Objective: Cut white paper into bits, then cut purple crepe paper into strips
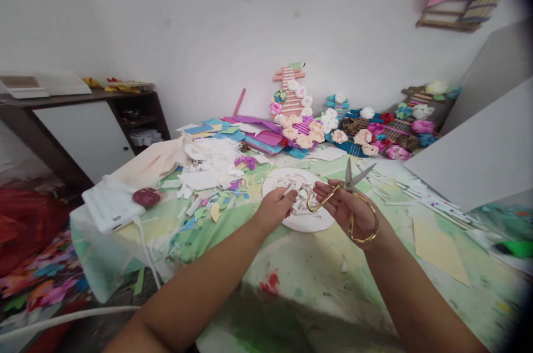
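My left hand (275,210) is closed in a pinch over a white round plate (310,224), with what looks like a small white paper strip (288,191) at the fingertips. Many small whitish scraps (302,189) lie on that plate. Just to the right, my right hand (352,211) is turned palm up with its fingers fairly straight. Gold-handled scissors (350,186) hang in it, held by the loops, their blades spread apart and pointing away from me. Part of the plate is hidden behind both hands.
A green patterned cloth (283,264) covers the table. White shredded paper (214,156), coloured paper sheets (258,134) and cut bits (214,211) lie left and behind. Flower-decorated stick crafts (291,100) lean on the wall. A white power bank (112,203) with a cable sits left; a cream card (440,250) lies right.
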Motion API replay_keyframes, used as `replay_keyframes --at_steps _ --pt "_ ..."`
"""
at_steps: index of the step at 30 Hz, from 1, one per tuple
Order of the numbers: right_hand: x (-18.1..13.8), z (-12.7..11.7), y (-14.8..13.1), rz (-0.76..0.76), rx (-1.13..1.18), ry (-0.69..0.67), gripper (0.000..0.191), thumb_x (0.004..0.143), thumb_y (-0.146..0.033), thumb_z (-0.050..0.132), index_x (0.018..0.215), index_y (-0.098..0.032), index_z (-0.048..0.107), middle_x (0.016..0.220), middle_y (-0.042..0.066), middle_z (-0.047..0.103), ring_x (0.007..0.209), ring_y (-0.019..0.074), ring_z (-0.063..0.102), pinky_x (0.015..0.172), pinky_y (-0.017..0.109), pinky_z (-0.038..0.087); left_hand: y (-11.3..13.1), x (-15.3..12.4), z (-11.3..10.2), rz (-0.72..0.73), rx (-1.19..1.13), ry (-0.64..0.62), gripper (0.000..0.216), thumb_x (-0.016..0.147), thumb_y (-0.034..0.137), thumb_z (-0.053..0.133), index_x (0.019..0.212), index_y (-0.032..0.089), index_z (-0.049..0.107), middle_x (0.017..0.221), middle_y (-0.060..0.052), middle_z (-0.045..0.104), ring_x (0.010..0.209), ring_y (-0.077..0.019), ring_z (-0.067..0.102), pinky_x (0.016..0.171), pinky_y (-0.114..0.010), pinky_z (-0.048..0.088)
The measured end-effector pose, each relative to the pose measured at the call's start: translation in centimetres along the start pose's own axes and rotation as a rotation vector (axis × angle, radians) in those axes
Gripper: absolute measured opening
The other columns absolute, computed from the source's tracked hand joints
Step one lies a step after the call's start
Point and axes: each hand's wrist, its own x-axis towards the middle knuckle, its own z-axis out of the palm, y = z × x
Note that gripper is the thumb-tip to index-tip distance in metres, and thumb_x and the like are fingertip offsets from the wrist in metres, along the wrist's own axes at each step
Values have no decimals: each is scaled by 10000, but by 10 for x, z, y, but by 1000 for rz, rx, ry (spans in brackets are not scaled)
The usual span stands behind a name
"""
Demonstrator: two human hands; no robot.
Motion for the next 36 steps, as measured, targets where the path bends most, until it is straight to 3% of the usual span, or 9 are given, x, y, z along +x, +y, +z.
replay_keyframes --at_steps 6,10,13,16,19,22,27,36 --pt "-6 -3 16 87 -18 6 236 603 -251 603 814 -170 535 814 56 624 736 153 571 742 313 414 3 -4 3 -35 -148 -28 197 711 320 385 656 151 471 455 49 411 402 -57 387 431 -183 324" --pt "-7 -3 29 -3 61 61 230 600 -235 601 817 -196 535 773 14 596 691 112 542 665 269 417 5 -7 3 -18 -157 -56 201 719 313 384 704 145 492 475 45 424 414 -59 398 445 -189 333" --pt "-9 -1 38 -64 39 18 222 639 -279 555 849 -213 522 659 -21 532 597 90 492 578 255 401 8 -10 4 26 -99 -86 247 730 352 380 723 139 505 474 43 427 428 -58 398 462 -188 329" --pt "-12 -1 41 -109 -262 48 253 660 -355 512 857 -196 526 550 -39 455 510 85 428 508 240 363 10 -12 3 41 -60 -126 262 738 358 372 674 137 498 451 44 422 435 -58 388 477 -188 324" --pt "-15 -4 40 -118 -752 116 308 616 -388 541 844 -182 537 602 -18 503 551 106 446 541 245 359 10 -14 3 32 -56 -143 263 752 354 347 642 149 469 436 50 408 440 -62 380 489 -189 317" --pt "-19 -4 37 -128 -1065 68 360 612 -419 517 874 -173 542 665 7 543 594 131 470 568 252 366 9 -14 3 38 -34 -163 290 748 389 341 600 158 435 436 56 368 441 -65 347 480 -192 295" --pt "-21 2 34 -193 -1286 -122 318 670 -424 437 836 -179 554 642 6 540 563 118 451 552 239 359 8 -14 3 58 4 -217 299 718 413 383 571 158 431 491 41 366 474 -73 333 481 -199 276" --pt "-21 0 44 -259 -1504 -110 314 717 -450 350 619 -183 483 565 7 496 526 115 408 500 217 292 3 -10 6 1 59 -175 290 727 341 364 503 158 379 460 48 337 453 -67 314 472 -199 273"
